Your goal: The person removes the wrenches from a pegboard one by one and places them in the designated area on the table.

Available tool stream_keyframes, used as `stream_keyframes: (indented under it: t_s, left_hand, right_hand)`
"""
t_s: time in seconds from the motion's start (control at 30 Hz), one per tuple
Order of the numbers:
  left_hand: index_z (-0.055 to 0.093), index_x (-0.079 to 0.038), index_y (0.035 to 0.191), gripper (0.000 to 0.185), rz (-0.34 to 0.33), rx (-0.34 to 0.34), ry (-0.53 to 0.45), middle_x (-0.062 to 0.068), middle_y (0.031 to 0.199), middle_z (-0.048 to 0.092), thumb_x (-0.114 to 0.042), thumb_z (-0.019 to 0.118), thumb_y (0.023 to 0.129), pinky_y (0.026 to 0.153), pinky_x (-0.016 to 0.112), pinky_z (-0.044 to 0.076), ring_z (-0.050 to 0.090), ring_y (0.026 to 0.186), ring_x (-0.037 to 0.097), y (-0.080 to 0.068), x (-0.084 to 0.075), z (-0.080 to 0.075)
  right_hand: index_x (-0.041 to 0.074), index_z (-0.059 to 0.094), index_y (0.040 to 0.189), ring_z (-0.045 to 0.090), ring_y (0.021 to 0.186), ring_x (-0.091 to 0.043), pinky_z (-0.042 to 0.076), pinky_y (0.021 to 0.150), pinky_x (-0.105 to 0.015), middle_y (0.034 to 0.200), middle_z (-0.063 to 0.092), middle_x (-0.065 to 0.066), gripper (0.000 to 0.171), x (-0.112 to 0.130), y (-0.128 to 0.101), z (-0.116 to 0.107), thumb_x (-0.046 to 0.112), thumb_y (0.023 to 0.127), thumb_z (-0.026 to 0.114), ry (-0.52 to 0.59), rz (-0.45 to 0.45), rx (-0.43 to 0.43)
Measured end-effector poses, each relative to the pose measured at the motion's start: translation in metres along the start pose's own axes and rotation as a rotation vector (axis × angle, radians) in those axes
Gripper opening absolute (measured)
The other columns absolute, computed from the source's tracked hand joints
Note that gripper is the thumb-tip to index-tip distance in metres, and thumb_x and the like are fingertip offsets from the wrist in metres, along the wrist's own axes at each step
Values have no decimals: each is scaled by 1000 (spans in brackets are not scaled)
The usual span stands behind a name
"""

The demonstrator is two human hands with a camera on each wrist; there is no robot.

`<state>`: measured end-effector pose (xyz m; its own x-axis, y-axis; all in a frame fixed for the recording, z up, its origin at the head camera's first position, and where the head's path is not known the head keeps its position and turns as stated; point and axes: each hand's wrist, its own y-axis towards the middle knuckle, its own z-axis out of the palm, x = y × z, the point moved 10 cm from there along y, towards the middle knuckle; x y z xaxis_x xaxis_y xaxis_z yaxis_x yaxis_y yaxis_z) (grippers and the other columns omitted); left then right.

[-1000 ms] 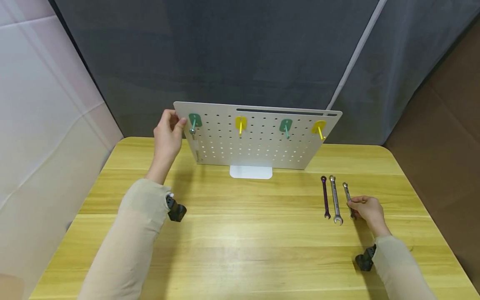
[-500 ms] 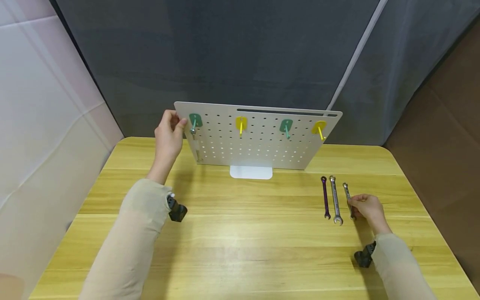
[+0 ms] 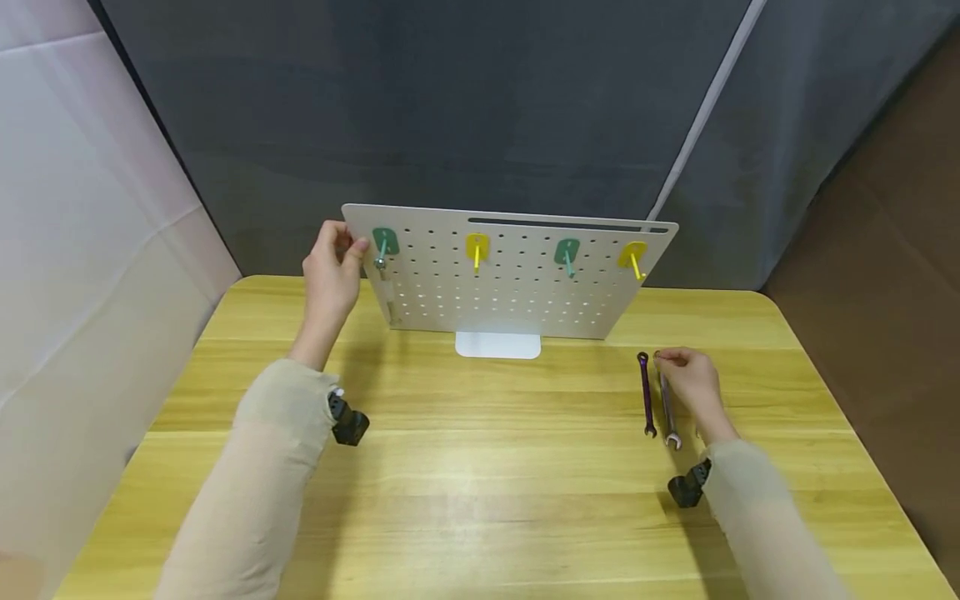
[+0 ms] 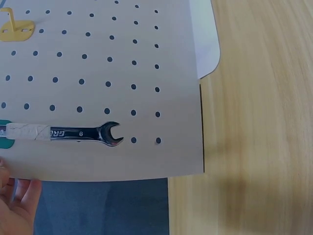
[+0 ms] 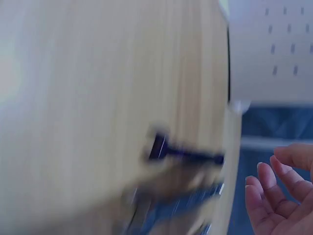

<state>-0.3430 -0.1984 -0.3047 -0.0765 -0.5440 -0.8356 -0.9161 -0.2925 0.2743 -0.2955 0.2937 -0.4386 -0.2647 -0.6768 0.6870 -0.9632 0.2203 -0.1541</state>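
One silver wrench (image 3: 667, 404) lies on the table (image 3: 465, 467) beside the purple wrench (image 3: 647, 396), near the empty right hand (image 3: 692, 385); the left hand (image 3: 332, 275) pinches the board (image 3: 517, 287), which may tip if that hold slackens

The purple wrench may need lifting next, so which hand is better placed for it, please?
Probably the right hand: it is close to the purple wrench and appears to hold nothing, while the left hand is farther off, gripping the pegboard.
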Motion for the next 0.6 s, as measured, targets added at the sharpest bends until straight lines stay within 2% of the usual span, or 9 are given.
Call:
stream_keyframes:
  t_s: [0.23, 0.4, 0.5, 0.6]
  left_hand:
    - [48, 2, 117, 29, -6, 19, 6, 19, 116, 59, -21, 48, 100, 84, 32, 45, 57, 103, 27, -1, 0, 2]
    - [49, 2, 116, 29, -5, 13, 10, 20, 115, 60, -21, 49, 99, 84, 34, 46, 57, 101, 28, -1, 0, -1]
    - [48, 3, 116, 30, -11, 19, 19, 20, 115, 60, -22, 49, 99, 85, 34, 46, 56, 101, 28, -1, -1, -1]
    - [48, 3, 117, 31, -16, 26, 23, 20, 116, 59, -23, 48, 99, 86, 35, 47, 57, 102, 29, 0, -1, -2]
  right_hand:
    - [-5, 63, 116, 59, 96, -27, 43, 71, -22, 109, 64, -22, 30, 58, -1, 46, 13, 94, 54, 68, -107, 61]
    - [-5, 64, 113, 60, 98, -29, 49, 81, -28, 107, 65, -21, 26, 101, -10, 88, 9, 92, 58, 153, -173, 143]
    - [-4, 63, 114, 60, 97, -27, 51, 84, -32, 108, 65, -21, 26, 127, -18, 108, 8, 92, 59, 220, -215, 199]
    - [-5, 61, 119, 61, 100, -27, 52, 88, -33, 113, 63, -22, 29, 151, -26, 126, 8, 93, 57, 344, -238, 287]
